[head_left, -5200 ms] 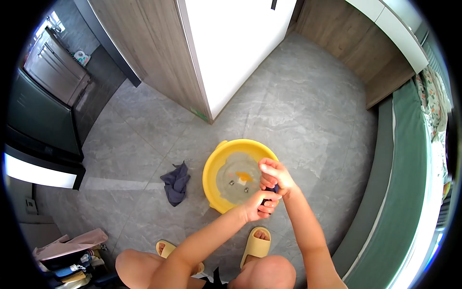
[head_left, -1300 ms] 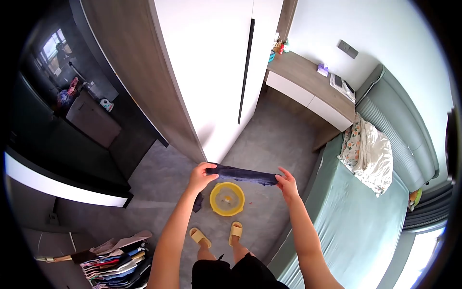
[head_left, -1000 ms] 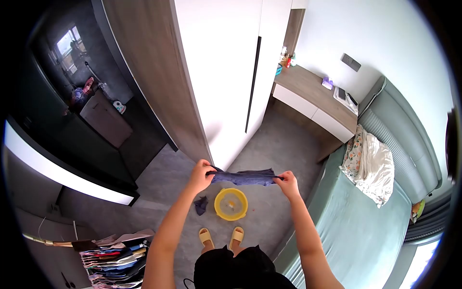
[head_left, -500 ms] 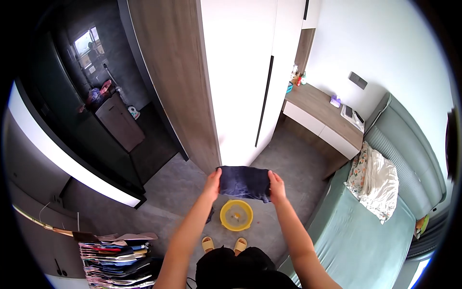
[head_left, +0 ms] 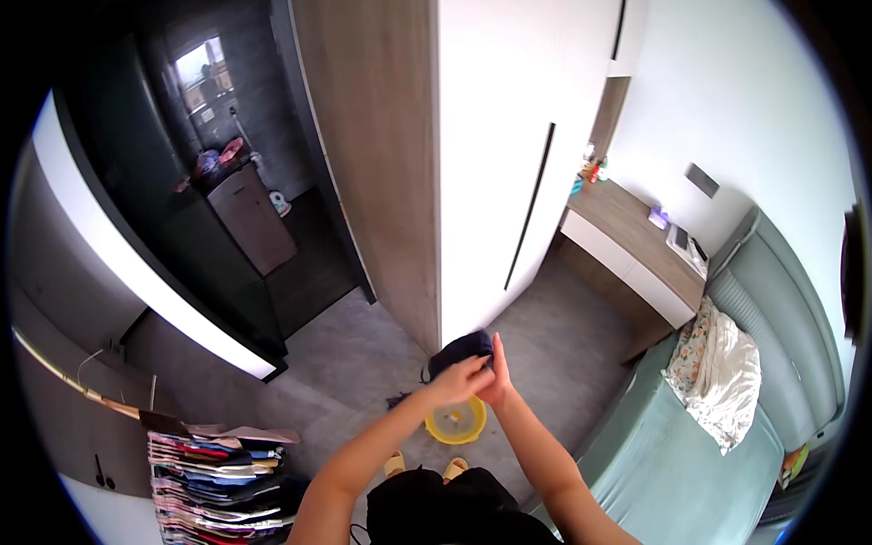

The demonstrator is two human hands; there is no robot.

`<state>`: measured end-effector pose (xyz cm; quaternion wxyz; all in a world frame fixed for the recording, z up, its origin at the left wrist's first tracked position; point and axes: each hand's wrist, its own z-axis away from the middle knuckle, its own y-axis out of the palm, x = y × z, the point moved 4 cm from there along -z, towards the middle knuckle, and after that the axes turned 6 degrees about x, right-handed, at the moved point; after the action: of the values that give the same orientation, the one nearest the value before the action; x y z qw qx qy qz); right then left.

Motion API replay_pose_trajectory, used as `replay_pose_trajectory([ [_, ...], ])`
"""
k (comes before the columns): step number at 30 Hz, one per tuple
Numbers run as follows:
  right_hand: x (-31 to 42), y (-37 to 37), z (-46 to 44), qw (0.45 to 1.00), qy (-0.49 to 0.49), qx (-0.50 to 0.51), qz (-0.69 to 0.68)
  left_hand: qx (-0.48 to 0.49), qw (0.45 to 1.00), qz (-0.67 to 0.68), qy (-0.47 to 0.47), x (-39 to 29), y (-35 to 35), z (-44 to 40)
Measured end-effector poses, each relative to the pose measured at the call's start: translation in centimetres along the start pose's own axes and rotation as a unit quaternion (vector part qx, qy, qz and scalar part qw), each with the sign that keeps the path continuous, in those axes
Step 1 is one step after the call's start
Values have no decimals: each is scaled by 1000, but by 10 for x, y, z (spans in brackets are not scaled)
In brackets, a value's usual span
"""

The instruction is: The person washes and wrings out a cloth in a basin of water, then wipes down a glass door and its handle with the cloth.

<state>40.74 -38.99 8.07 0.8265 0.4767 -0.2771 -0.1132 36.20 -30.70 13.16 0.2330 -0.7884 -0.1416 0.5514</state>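
A dark navy cloth (head_left: 461,351) is bunched or folded between my two hands, above the floor. My left hand (head_left: 461,381) reaches across to the right and grips the cloth near its lower edge. Close against it, my right hand (head_left: 496,374) holds the cloth's right end, fingers pointing up. Below them a yellow basin (head_left: 481,430) stands on the floor, partly covered by my hands; small items lie inside it. Another dark cloth piece (head_left: 397,400) lies on the floor left of the basin.
Clothes on hangers (head_left: 218,481) fill the lower left. A wardrobe (head_left: 495,182) rises in front. To the right are a desk (head_left: 627,232) and a bed (head_left: 672,445) with a patterned pillow (head_left: 718,372). A dark doorway opens at the upper left.
My hands, which held the cloth stretched out between them, have come together and the cloth is now folded or bunched. The view has shifted, so the room sits further right.
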Motion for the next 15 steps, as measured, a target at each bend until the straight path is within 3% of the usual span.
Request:
replay_pose_trajectory([
  [1,-6,-5,-9,1000,16,14,-21,-23,998,-61,-15,-13,-1,8],
  [2,-13,-3,-18,994,-5,103,-44,-23,995,10,-96,-11,-10,14],
  [3,-20,16,-15,995,1,88,-53,-27,981,82,-173,-3,-19,21],
  [5,-34,35,-27,997,9,66,-25,-189,937,207,-209,37,-41,45],
  [6,-45,34,-43,997,33,73,-10,-254,925,197,-202,61,-51,58],
  [7,-58,36,-60,996,27,68,59,-285,847,329,-306,72,-62,71],
  [9,-93,45,-89,950,109,105,273,-317,609,563,-460,85,-79,94],
  [10,-105,69,-94,825,-28,176,537,-325,606,627,-367,95,-90,99],
  [11,-119,93,-93,605,-191,220,741,-318,618,642,-323,131,-97,111],
  [13,-145,104,-125,684,-141,224,680,-382,570,670,-283,137,-127,130],
  [15,-156,132,-157,840,-76,243,480,-429,533,700,-204,137,-167,145],
])
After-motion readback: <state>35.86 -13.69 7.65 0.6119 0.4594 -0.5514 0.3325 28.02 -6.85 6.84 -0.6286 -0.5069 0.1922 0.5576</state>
